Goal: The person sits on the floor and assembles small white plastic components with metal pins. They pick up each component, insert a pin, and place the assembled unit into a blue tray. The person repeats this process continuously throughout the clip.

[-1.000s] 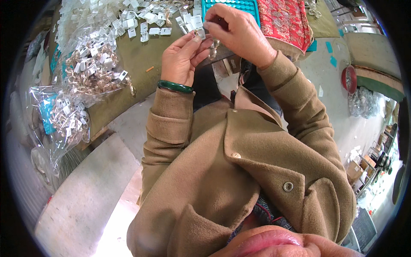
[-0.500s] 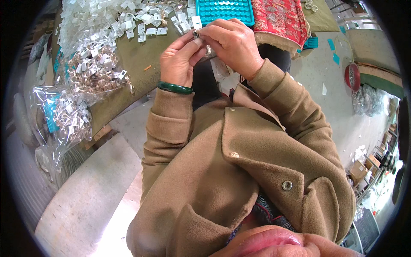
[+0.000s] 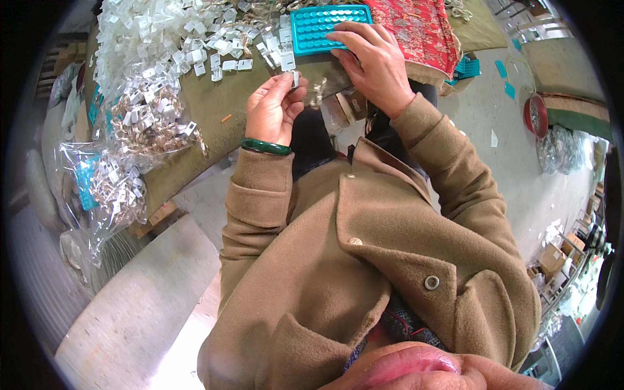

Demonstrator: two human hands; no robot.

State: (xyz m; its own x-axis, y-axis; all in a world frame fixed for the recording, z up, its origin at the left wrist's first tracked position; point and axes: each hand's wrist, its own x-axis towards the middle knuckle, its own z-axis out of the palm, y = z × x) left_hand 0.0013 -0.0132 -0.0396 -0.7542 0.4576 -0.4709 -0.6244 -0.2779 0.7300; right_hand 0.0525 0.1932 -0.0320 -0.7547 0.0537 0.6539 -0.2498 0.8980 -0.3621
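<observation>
Bags are holding corded pieces, the left hand is pinching a white piece, the loosely spread right hand overhanging a teal tray.

Bright, soft light, blown-out patch lower left, glinting plastic bag, bent edges, black rim

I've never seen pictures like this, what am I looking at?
There's no machine here, just a person working bare-handed. A wide camera on the head looks down past the brown coat, bending straight edges. Small white pieces lie heaped on the table, with a teal tray and red cloth to their right and clear bags at the left. The left hand pinches one small pale piece in its fingers. The right hand is by the tray's right side; I can't tell whether it touches.
</observation>
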